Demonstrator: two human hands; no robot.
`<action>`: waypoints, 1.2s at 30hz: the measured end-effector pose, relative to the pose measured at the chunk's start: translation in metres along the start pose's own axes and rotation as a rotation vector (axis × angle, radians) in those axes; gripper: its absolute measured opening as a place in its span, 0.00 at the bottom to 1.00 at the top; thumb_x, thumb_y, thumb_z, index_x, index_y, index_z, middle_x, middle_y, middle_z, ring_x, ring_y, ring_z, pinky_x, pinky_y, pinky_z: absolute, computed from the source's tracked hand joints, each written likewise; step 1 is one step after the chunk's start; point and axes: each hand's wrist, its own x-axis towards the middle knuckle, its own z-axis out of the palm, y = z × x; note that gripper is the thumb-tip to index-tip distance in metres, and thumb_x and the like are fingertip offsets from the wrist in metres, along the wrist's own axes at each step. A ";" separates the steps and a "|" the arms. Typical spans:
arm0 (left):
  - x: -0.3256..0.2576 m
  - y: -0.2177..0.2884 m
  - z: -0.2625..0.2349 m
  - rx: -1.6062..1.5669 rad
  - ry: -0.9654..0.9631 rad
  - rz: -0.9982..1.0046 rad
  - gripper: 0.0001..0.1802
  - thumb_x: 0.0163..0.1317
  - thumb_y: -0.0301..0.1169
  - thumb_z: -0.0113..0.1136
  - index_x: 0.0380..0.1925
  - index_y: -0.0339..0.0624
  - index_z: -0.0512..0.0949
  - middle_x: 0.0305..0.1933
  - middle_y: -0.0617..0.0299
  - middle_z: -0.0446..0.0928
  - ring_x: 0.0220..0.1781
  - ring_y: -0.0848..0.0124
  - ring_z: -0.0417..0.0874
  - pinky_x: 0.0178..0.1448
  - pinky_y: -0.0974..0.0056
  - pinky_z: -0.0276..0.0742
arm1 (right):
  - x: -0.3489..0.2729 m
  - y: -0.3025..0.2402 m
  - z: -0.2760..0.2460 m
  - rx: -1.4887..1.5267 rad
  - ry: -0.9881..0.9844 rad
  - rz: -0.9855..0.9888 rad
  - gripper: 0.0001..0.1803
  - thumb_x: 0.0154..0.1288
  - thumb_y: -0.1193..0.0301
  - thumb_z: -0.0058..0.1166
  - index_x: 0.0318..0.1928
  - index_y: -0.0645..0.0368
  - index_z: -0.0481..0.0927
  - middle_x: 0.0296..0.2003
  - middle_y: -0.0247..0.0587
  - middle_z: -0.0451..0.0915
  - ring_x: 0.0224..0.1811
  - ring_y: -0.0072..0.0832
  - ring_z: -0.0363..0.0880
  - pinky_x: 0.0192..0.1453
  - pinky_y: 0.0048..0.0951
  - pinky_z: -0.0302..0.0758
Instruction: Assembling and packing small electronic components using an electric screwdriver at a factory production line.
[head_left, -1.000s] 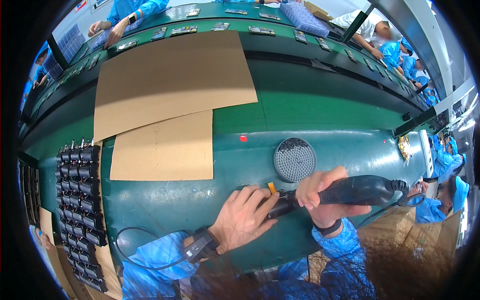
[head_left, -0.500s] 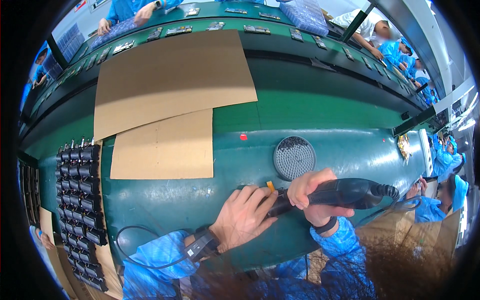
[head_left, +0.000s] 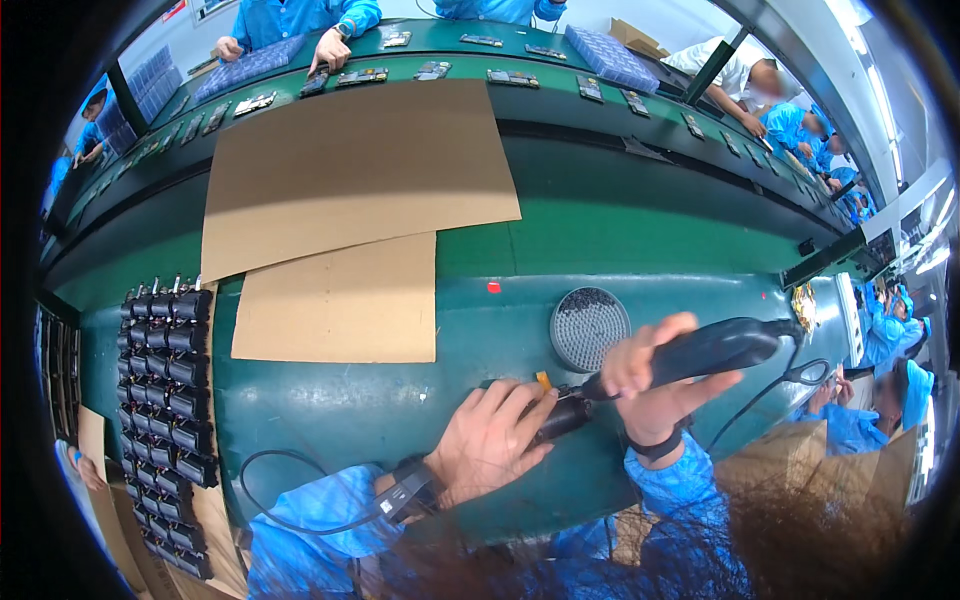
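My left hand (head_left: 492, 440) is closed around a small black cylindrical part (head_left: 566, 418), most of it hidden by the fingers. An orange strip (head_left: 543, 380) sticks up past the fingertips. A black electric screwdriver (head_left: 722, 350), its cord trailing to the right, lies in my right hand (head_left: 648, 385). It slants down to the left, its tip at the black part; whether they touch I cannot tell. Just beyond the tool stands a round grey dish (head_left: 590, 340) with a dimpled floor and small dark screws (head_left: 590, 300) gathered at its far side.
Rows of black parts (head_left: 165, 400) stand on cardboard at the left. Cardboard sheets (head_left: 340, 310) cover the bench's back left. Beyond, a raised line carries circuit boards (head_left: 512, 77), where a co-worker's hand (head_left: 328, 48) touches one. A metal post (head_left: 825, 255) rises at the right.
The screwdriver's rear has swung up and away, uncovering more of the black part. My right hand's fingers have loosened and spread somewhat. My left hand stays on the part.
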 end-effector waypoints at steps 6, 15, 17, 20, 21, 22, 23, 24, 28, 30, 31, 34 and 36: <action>-0.002 -0.002 0.000 -0.025 -0.026 0.001 0.33 0.51 0.36 0.75 0.58 0.38 0.77 0.55 0.58 0.74 0.56 0.59 0.77 0.55 0.57 0.78 | 0.022 -0.015 -0.037 -0.153 0.138 -0.171 0.48 0.57 0.18 0.32 0.43 0.55 0.66 0.18 0.32 0.67 0.16 0.21 0.66 0.22 0.26 0.68; 0.004 -0.010 0.002 -0.093 0.002 0.026 0.32 0.50 0.30 0.74 0.58 0.38 0.77 0.58 0.57 0.76 0.59 0.58 0.78 0.57 0.57 0.78 | 0.028 0.001 -0.060 -0.264 0.178 -0.149 0.48 0.56 0.18 0.35 0.43 0.55 0.67 0.19 0.34 0.67 0.17 0.23 0.66 0.25 0.27 0.70; 0.003 -0.010 0.002 -0.111 -0.001 0.003 0.33 0.49 0.29 0.75 0.58 0.38 0.77 0.58 0.57 0.76 0.59 0.59 0.78 0.57 0.57 0.78 | 0.030 0.007 -0.057 -0.269 0.200 -0.137 0.47 0.56 0.18 0.35 0.42 0.54 0.67 0.18 0.32 0.66 0.16 0.23 0.65 0.23 0.27 0.68; 0.003 -0.011 0.002 -0.117 0.005 -0.002 0.33 0.48 0.29 0.75 0.58 0.38 0.77 0.58 0.58 0.76 0.59 0.59 0.78 0.58 0.57 0.78 | 0.029 0.008 -0.060 -0.265 0.203 -0.113 0.47 0.56 0.18 0.35 0.42 0.54 0.67 0.18 0.32 0.67 0.16 0.23 0.65 0.24 0.27 0.68; 0.003 -0.011 0.002 -0.117 0.006 0.002 0.33 0.48 0.29 0.75 0.58 0.38 0.77 0.58 0.58 0.76 0.59 0.59 0.78 0.58 0.57 0.78 | 0.029 0.007 -0.062 -0.254 0.184 -0.105 0.49 0.55 0.18 0.34 0.44 0.55 0.67 0.20 0.34 0.67 0.17 0.23 0.66 0.25 0.28 0.70; 0.004 -0.010 0.003 -0.119 0.008 0.001 0.33 0.48 0.29 0.75 0.58 0.38 0.77 0.58 0.58 0.76 0.59 0.58 0.78 0.58 0.57 0.78 | 0.028 0.006 -0.062 -0.257 0.184 -0.110 0.49 0.55 0.18 0.34 0.44 0.55 0.67 0.20 0.34 0.67 0.17 0.23 0.66 0.25 0.28 0.70; 0.005 -0.009 0.004 -0.123 0.011 0.005 0.33 0.48 0.30 0.75 0.58 0.38 0.77 0.57 0.58 0.76 0.58 0.58 0.78 0.58 0.57 0.78 | 0.028 0.004 -0.061 -0.265 0.182 -0.116 0.48 0.55 0.18 0.35 0.43 0.55 0.68 0.19 0.34 0.68 0.18 0.24 0.67 0.25 0.28 0.71; 0.008 -0.008 0.006 -0.133 0.013 0.031 0.33 0.48 0.30 0.75 0.58 0.38 0.77 0.57 0.58 0.76 0.58 0.58 0.78 0.58 0.57 0.78 | 0.027 -0.001 -0.062 -0.286 0.184 -0.133 0.48 0.55 0.19 0.37 0.43 0.55 0.68 0.19 0.33 0.68 0.18 0.24 0.68 0.26 0.28 0.71; 0.006 -0.011 0.005 -0.163 0.028 0.061 0.35 0.48 0.30 0.75 0.59 0.37 0.76 0.57 0.55 0.76 0.58 0.55 0.78 0.61 0.53 0.77 | 0.025 0.008 -0.056 -0.357 0.237 -0.128 0.47 0.53 0.19 0.38 0.41 0.54 0.69 0.18 0.32 0.68 0.18 0.23 0.69 0.23 0.28 0.69; -0.001 -0.011 0.004 -0.141 0.024 0.093 0.36 0.48 0.30 0.76 0.59 0.37 0.76 0.57 0.54 0.76 0.58 0.54 0.78 0.61 0.52 0.77 | 0.026 0.017 -0.049 -0.345 0.203 -0.113 0.46 0.53 0.20 0.42 0.41 0.55 0.69 0.19 0.33 0.69 0.19 0.23 0.70 0.24 0.29 0.71; -0.009 -0.015 0.006 -0.107 0.004 0.043 0.37 0.48 0.33 0.75 0.60 0.37 0.75 0.58 0.54 0.76 0.58 0.52 0.77 0.61 0.50 0.75 | 0.026 0.022 -0.047 -0.322 0.188 -0.104 0.46 0.53 0.21 0.43 0.42 0.55 0.69 0.19 0.33 0.69 0.20 0.23 0.71 0.25 0.29 0.71; 0.001 -0.017 0.012 -0.024 -0.013 0.061 0.40 0.46 0.38 0.75 0.61 0.37 0.74 0.57 0.53 0.75 0.58 0.50 0.76 0.60 0.48 0.73 | 0.023 0.011 -0.059 -0.308 0.103 -0.052 0.47 0.54 0.22 0.43 0.44 0.58 0.68 0.21 0.34 0.70 0.20 0.23 0.70 0.28 0.27 0.71; 0.004 -0.018 0.013 0.043 -0.023 0.077 0.40 0.45 0.40 0.75 0.60 0.37 0.74 0.57 0.53 0.76 0.57 0.50 0.76 0.60 0.48 0.73 | 0.024 0.008 -0.062 -0.306 0.122 -0.082 0.48 0.54 0.21 0.42 0.44 0.58 0.68 0.21 0.34 0.70 0.20 0.23 0.70 0.27 0.28 0.71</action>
